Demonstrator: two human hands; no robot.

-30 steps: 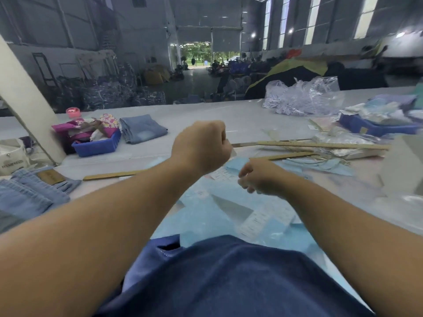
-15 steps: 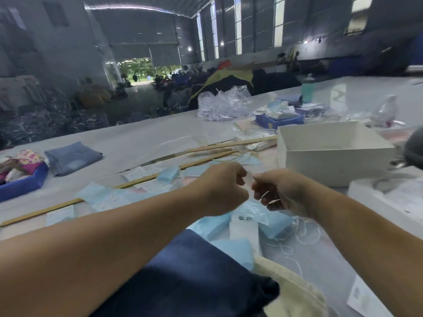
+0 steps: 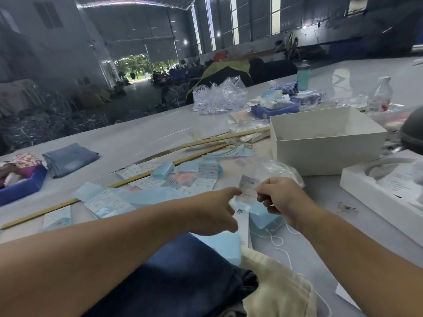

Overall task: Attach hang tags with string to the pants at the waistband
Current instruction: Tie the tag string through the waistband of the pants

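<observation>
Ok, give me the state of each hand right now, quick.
Left hand: fingers pinch the left edge of the small white tag.
Right hand: fingers curled, pinching the tag's right edge.

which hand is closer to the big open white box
Right. The right hand is just in front of the white box, near its front left corner, pinching a small tag. The left hand is further left and further from the box, touching the tag's other edge.
</observation>
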